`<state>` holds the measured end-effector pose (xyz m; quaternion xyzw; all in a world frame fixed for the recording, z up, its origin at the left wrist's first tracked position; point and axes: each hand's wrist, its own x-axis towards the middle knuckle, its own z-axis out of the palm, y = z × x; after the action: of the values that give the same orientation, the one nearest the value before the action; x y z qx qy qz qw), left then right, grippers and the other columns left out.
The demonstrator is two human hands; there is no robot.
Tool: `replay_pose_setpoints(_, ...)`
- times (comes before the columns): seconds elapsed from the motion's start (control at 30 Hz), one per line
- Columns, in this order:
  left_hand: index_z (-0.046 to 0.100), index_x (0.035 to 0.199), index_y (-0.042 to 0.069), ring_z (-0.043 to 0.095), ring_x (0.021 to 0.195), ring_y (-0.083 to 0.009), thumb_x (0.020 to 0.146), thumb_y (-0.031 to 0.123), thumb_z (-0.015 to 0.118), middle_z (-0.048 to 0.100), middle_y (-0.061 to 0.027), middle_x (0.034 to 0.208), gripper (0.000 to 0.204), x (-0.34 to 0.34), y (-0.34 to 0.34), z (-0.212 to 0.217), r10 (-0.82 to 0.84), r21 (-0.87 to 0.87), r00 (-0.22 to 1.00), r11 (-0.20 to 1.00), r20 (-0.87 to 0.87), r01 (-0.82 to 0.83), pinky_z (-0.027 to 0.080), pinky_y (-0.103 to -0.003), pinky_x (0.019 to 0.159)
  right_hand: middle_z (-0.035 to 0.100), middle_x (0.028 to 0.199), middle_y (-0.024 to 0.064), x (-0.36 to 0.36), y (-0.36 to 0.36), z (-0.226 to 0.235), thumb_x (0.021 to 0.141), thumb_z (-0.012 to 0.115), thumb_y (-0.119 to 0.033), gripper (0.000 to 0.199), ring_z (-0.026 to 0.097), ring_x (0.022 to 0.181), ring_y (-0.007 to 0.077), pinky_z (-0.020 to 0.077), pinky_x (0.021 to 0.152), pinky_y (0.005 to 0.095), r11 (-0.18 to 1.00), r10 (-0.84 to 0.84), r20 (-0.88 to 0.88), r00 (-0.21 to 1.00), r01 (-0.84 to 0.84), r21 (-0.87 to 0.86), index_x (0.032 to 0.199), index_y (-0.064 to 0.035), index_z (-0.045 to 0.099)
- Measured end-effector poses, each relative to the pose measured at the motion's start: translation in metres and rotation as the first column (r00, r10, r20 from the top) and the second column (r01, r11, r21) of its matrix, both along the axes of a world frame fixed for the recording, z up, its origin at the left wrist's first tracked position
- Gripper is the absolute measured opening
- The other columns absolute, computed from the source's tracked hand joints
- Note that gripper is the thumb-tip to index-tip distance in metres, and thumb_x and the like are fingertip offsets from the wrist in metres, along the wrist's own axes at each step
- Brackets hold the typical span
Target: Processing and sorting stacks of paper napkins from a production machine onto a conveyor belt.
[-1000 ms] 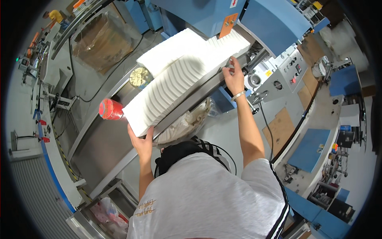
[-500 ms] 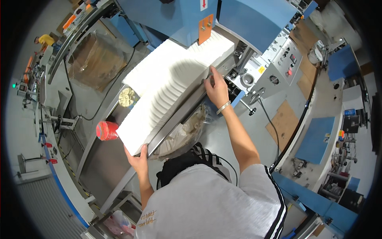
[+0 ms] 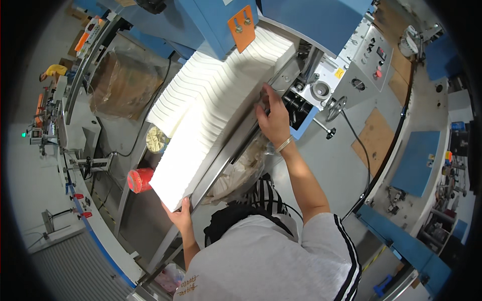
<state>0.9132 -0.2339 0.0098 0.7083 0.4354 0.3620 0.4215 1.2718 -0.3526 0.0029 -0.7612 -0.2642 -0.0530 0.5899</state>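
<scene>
Left hand (image 3: pixel 179 214): open palm and spread fingers pressed flat against the near end of the long white fanned stack of folded paper sheets (image 3: pixel 211 115). Nothing enclosed in the hand; it bears on the stack's end face from below.

Right hand (image 3: pixel 273 120): laid against the stack's right flank, toward the far end, fingers extended along the edge where the paper meets the grey metal guide rail (image 3: pixel 236 145). Whether the fingertips curl under the sheets cannot be told from this angle. A thin silver bangle (image 3: pixel 283 144) circles the wrist.

Stack: runs diagonally from the left hand, at lower left, up to the blue metal machine housing (image 3: pixel 311 20) at upper right, lying on the machine's feed bed between the two hands. Sheets overlap in stepped layers. An orange metal bracket with two bolts (image 3: pixel 242 26) hangs over its far end.

Adjacent items:
- Red cylindrical container (image 3: pixel 140 180), just beside the stack's near left corner.
- Round clear tub with pale contents (image 3: pixel 156 140), near the stack's left side.
- Brown carton wrapped in clear film (image 3: pixel 122 85), farther left, well apart.
- Crumpled translucent plastic bag (image 3: pixel 240 170), below the rail, between the forearms.
- Grey control panel with buttons and dials (image 3: pixel 364 62), right of the right hand.
- Black handwheel (image 3: pixel 337 108), just beyond the right wrist.

Person: grey short-sleeved shirt with black side stripes (image 3: pixel 271 261).
</scene>
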Motion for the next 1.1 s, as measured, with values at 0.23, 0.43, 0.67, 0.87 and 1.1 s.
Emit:
replay_pose_setpoints(0.23, 0.029, 0.140, -0.006, 0.043, 0.118, -0.0206, 0.078, 0.000, 0.070, 0.042, -0.0146, 0.131, 0.074, -0.002, -0.002, -0.001, 0.014, -0.010, 1.000, 1.000, 0.023, -0.014, 0.033, -0.032, 0.101, 0.057, 0.117, 0.0176, 0.013, 0.005, 0.007, 0.080, 0.058, 0.001, 0.056, 0.065, 0.087, 0.0216, 0.0540, 0.073, 0.0301, 1.000, -0.001, -0.049, 0.999, 0.000, -0.014, 0.134, -0.0019, 0.044)
replay_pose_setpoints(0.43, 0.027, 0.140, -0.006, 0.042, 0.120, -0.0212, 0.078, 0.000, 0.070, 0.042, -0.0153, 0.132, 0.077, 0.000, -0.003, 0.002, -0.006, -0.002, 0.999, 1.000, 0.035, 0.006, 0.032, -0.033, 0.102, 0.057, 0.117, 0.0189, 0.029, 0.005, 0.009, 0.080, 0.056, 0.002, 0.056, 0.063, 0.079, 0.0229, 0.0534, 0.067, 0.0313, 0.998, -0.008, -0.055, 0.998, 0.011, 0.055, 0.134, -0.0037, 0.043)
replay_pose_setpoints(0.67, 0.026, 0.141, -0.005, 0.044, 0.118, -0.0208, 0.076, 0.000, 0.072, 0.043, -0.0152, 0.131, 0.079, 0.002, -0.005, 0.001, 0.041, -0.015, 0.998, 0.999, 0.047, -0.041, 0.035, -0.032, 0.100, 0.058, 0.115, 0.0194, 0.032, 0.003, 0.021, 0.082, 0.057, 0.003, 0.048, 0.064, 0.079, 0.0215, 0.0541, 0.066, 0.0299, 0.997, -0.002, 0.068, 0.998, 0.007, -0.074, 0.129, -0.0026, 0.049)
replay_pose_setpoints(0.87, 0.026, 0.142, -0.005, 0.046, 0.116, -0.0198, 0.075, 0.000, 0.073, 0.046, -0.0145, 0.129, 0.082, 0.000, -0.004, -0.004, 0.061, 0.029, 0.997, 0.998, 0.048, -0.063, 0.037, -0.031, 0.099, 0.058, 0.119, 0.0174, 0.036, 0.001, 0.020, 0.084, 0.057, -0.001, 0.049, 0.066, 0.082, 0.0207, 0.0545, 0.069, 0.0301, 0.977, 0.020, 0.197, 0.980, 0.023, -0.213, 0.132, -0.0085, 0.049)
replay_pose_setpoints(1.1, 0.024, 0.142, -0.006, 0.046, 0.115, -0.0188, 0.076, -0.002, 0.072, 0.046, -0.0143, 0.129, 0.083, 0.002, -0.007, -0.001, 0.084, -0.006, 0.995, 0.996, 0.054, -0.083, 0.039, -0.030, 0.097, 0.059, 0.113, 0.0166, 0.033, 0.000, 0.025, 0.083, 0.059, -0.003, 0.047, 0.066, 0.080, 0.0230, 0.0541, 0.070, 0.0325, 0.973, 0.011, 0.247, 0.969, 0.047, -0.228, 0.130, -0.0087, 0.052)
